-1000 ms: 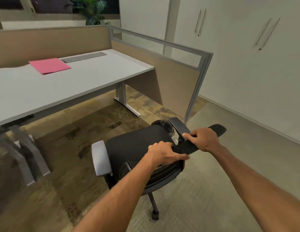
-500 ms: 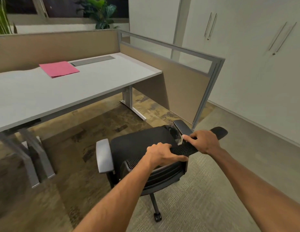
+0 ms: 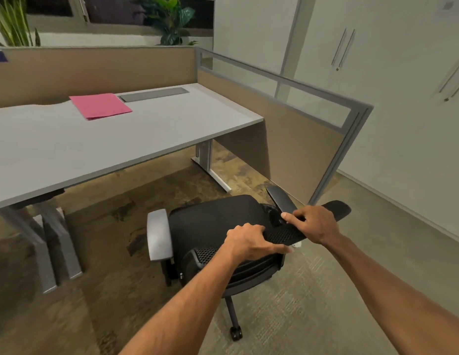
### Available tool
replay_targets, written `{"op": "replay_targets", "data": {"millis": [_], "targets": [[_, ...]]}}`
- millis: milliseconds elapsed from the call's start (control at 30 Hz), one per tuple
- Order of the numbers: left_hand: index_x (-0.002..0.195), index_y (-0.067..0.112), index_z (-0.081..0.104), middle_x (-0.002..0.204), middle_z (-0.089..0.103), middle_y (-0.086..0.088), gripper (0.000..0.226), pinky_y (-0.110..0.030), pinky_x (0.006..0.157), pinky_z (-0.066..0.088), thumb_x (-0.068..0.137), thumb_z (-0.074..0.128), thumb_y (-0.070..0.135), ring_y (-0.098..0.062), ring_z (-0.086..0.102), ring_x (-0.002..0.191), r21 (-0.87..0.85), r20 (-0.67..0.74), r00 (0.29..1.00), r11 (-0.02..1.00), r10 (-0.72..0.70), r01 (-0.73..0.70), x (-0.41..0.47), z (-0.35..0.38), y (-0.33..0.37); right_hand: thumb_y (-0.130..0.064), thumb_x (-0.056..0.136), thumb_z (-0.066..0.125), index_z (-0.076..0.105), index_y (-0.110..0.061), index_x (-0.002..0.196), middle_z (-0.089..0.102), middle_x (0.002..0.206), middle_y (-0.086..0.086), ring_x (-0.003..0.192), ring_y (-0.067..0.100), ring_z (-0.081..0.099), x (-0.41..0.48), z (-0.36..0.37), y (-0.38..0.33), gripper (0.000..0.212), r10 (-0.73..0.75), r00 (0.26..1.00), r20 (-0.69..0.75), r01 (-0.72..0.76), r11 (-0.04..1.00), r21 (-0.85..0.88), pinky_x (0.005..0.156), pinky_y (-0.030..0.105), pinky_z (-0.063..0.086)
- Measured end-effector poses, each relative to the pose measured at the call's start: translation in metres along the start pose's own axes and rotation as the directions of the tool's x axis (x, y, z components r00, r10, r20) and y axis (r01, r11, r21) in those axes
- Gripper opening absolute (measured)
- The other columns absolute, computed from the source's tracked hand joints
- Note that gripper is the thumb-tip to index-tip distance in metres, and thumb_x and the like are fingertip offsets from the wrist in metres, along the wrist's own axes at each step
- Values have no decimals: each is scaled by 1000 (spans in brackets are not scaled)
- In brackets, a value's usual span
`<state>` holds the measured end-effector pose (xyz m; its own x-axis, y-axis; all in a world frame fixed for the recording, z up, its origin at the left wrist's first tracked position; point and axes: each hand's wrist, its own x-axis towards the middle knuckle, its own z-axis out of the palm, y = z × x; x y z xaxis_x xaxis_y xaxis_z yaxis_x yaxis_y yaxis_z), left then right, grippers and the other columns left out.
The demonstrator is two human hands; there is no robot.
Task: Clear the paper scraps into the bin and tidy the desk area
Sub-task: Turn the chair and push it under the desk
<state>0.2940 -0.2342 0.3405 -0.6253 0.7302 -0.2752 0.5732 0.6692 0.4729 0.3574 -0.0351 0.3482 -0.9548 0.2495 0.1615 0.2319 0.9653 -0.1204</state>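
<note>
On grey desk [image 3: 151,134], pink folder [image 3: 100,106], carpeted office

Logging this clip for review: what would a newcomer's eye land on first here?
Both hands, left hand and right hand, grip the top of a black office chair in the lower centre. Behind it, a pink folder lies on the grey desk, upper left.

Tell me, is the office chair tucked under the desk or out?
Out. The chair stands clear of the desk edge, both hands on its backrest top.
</note>
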Motion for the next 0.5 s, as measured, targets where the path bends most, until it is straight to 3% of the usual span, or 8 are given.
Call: {"op": "replay_targets", "data": {"millis": [100, 233, 500], "targets": [[93, 27, 59, 85, 63, 2, 85, -36, 69, 48, 52, 36, 97, -21, 60, 79, -3, -18, 1000, 1000, -22, 22, 15, -12, -11, -79, 77, 24, 70, -26, 68, 59, 59, -10, 61, 8, 58, 25, 3, -3, 71, 1, 1000, -3, -1, 1000, 22, 56, 25, 49], [95, 28, 60, 85, 63, 2, 88, -35, 65, 45, 50, 34, 98, -21, 60, 78, -5, -43, 998, 999, -44, 44, 36, -27, -25, -81, 75, 20, 70, -24, 70, 61, 60, -9, 62, 9, 59, 58, 10, -5, 76, -27, 1000, 1, 27, 999, 25, 59, 28, 53], [99, 29, 61, 87, 64, 5, 93, -31, 62, 46, 48, 32, 101, -18, 59, 76, -30, -82, 990, 993, -114, 111, 71, -47, -49, -80, 76, 22, 70, -30, 71, 58, 60, -11, 63, 9, 56, 113, 19, -9, 69, -115, 993, -34, 116, 993, 28, 52, 20, 34]]}}
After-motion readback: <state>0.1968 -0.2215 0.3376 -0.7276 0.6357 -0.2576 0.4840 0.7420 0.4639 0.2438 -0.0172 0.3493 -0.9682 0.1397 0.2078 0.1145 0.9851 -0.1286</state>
